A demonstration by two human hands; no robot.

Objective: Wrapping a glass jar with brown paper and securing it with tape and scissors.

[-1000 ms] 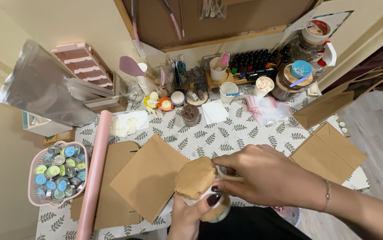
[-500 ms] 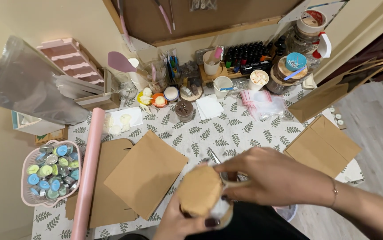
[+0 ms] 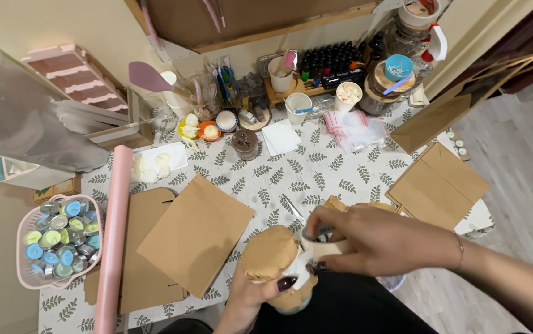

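At near centre, jar (image 3: 277, 266): paper-capped, held upright off the near edge of the leaf-print surface (image 3: 334, 173), so tape can go round its neck.
Left hand (image 3: 255, 295): fingers clenched round the jar from below, steadying it.
Right hand (image 3: 378, 238): fingers grasping a tape roll (image 3: 323, 246), its strip pressed on the paper cap.
Left of jar: brown card sheets (image 3: 195, 232), pink roll (image 3: 113, 238), basket of tealights (image 3: 56, 238), all within reach.

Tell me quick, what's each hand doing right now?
Left hand: closed around the jar wrapped in brown paper.
Right hand: closed on a roll of tape, pressed against the jar.
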